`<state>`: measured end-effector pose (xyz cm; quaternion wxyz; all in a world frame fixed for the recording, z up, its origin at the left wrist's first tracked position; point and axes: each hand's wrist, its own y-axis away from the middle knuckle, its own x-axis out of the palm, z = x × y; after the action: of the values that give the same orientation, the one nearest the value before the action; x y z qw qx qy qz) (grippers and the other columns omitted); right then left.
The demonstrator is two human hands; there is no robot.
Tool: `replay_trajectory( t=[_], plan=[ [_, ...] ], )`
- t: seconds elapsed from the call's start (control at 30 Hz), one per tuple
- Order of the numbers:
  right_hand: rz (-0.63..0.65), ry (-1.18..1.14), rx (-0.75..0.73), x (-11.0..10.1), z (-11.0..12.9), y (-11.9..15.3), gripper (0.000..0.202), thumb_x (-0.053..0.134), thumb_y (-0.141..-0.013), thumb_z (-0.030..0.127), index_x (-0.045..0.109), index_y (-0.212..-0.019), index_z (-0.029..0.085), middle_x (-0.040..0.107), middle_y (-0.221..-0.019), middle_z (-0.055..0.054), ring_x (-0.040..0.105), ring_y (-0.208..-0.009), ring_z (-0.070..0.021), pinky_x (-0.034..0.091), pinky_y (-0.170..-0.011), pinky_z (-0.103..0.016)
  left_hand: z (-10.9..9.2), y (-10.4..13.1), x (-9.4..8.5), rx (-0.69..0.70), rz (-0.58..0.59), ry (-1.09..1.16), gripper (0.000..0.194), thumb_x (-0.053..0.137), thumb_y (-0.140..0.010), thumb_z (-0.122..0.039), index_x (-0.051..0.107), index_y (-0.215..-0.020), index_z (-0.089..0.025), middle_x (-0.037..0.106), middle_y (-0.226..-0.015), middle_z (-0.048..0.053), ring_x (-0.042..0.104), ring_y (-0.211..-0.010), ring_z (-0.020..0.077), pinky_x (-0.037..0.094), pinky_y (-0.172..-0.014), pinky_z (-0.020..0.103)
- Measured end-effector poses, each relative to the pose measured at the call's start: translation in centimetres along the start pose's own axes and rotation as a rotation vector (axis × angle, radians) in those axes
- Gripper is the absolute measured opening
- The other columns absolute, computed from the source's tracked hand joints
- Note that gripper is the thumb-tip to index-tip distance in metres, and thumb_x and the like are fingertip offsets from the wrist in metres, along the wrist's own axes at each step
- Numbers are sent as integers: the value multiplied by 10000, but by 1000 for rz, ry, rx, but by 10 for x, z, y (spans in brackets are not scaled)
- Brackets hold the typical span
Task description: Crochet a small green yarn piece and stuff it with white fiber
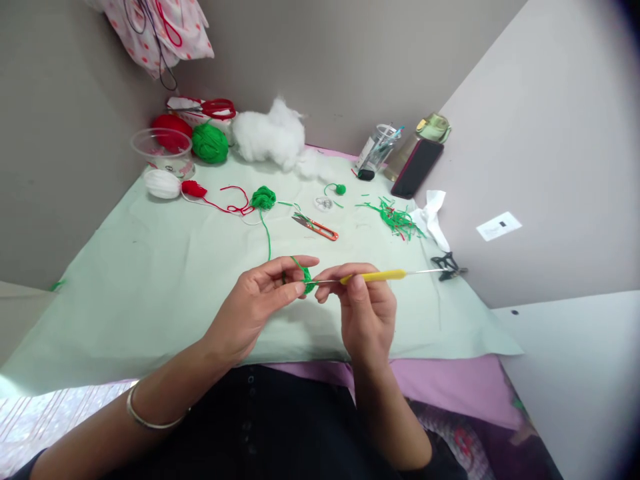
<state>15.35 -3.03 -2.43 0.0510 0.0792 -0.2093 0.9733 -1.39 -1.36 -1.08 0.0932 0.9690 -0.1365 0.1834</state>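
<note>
1. The left hand's [253,293] thumb and fingers pinch a small green crocheted yarn piece [309,285], which is held above the table in front of the person's body. Green yarn passes over the extended index finger; how the other fingers guide it, I cannot tell.

2. The right hand [367,310] pinches a slim crochet hook with a yellow handle and thin metal shafts at both ends [383,275], thumb against forefinger. The left-hand shaft reaches the green piece; whether its tip sits inside a loop is too small to tell.

3. The step in hand appears to be working a stitch. The next move seems to call for a firm left pinch, even tension on the yarn and a small turn of the hook to catch the strand.

4. Beyond the left hand, a loose green strand [269,240] runs up to a loosely wound green yarn bundle [263,198]. That slack should feed freely, though a snag looks possible.

5. Farther right, orange-handled metal snips [320,229] lie on the pale green cloth [150,287], near a small round green ball [341,189] and a heap of yarn clippings [397,219].
</note>
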Motion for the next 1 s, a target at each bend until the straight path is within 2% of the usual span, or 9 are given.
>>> replay_trajectory(
  t=[0.17,0.3,0.47,0.53,0.6,0.67,0.73,0.87,1.0],
  plan=[
    [38,336,-215,0,6,8,244,491,-1064,204,718,-1135,259,773,-939,-25,739,-768,-156,628,-720,-338,1,1,-2,80,-24,-57,253,825,-867,-284,847,-1119,-285,645,-886,6,600,-892,169,488,-855,277],
    [103,464,-370,-1,6,9,283,484,-1044,141,676,-1203,274,767,-986,-29,748,-853,-165,638,-750,-334,2,1,0,141,-64,-114,241,828,-863,-253,851,-1101,-286,664,-866,1,609,-866,155,506,-850,264],
    [129,719,-565,0,-4,11,298,510,-1013,99,663,-1235,226,771,-1014,-69,766,-963,-198,660,-794,-333,4,2,7,202,-119,-125,280,846,-835,-178,847,-1090,-293,660,-848,-23,604,-849,119,509,-855,220],
    [74,815,-668,2,-10,13,318,578,-982,79,691,-1244,221,771,-1060,-83,764,-970,-205,662,-794,-332,6,1,10,140,-96,-16,357,864,-826,-201,823,-1165,-307,669,-855,-30,615,-855,108,514,-863,208],
    [20,879,-718,3,-13,13,341,634,-957,73,722,-1234,251,759,-1116,-80,756,-999,-208,661,-793,-337,7,-1,10,-14,-39,150,396,871,-826,-255,806,-1215,-286,692,-886,-13,633,-868,113,529,-860,215],
    [-8,802,-649,3,-11,12,319,618,-975,90,733,-1209,274,752,-1093,-62,746,-984,-196,655,-782,-345,6,-5,8,-159,16,286,364,862,-827,-283,821,-1186,-239,710,-925,15,640,-863,119,546,-849,226],
    [-35,588,-474,2,-6,8,264,561,-1014,126,739,-1156,260,748,-985,-45,731,-880,-177,641,-743,-347,4,-8,6,-201,37,342,307,855,-823,-274,844,-1123,-206,712,-935,28,633,-847,116,551,-847,230],
    [-61,196,-205,3,3,-2,209,547,-1043,212,755,-1045,239,730,-900,-33,688,-724,-148,602,-646,-323,1,-9,5,-113,39,269,304,833,-847,-255,837,-1151,-239,717,-933,22,653,-913,143,538,-901,264],
    [-8,279,-220,8,2,-2,210,562,-1036,196,764,-1068,246,773,-964,-40,720,-771,-154,628,-680,-324,2,-6,10,-4,-21,151,311,865,-832,-245,838,-1140,-272,672,-853,-19,631,-890,118,499,-894,230]
  ],
)
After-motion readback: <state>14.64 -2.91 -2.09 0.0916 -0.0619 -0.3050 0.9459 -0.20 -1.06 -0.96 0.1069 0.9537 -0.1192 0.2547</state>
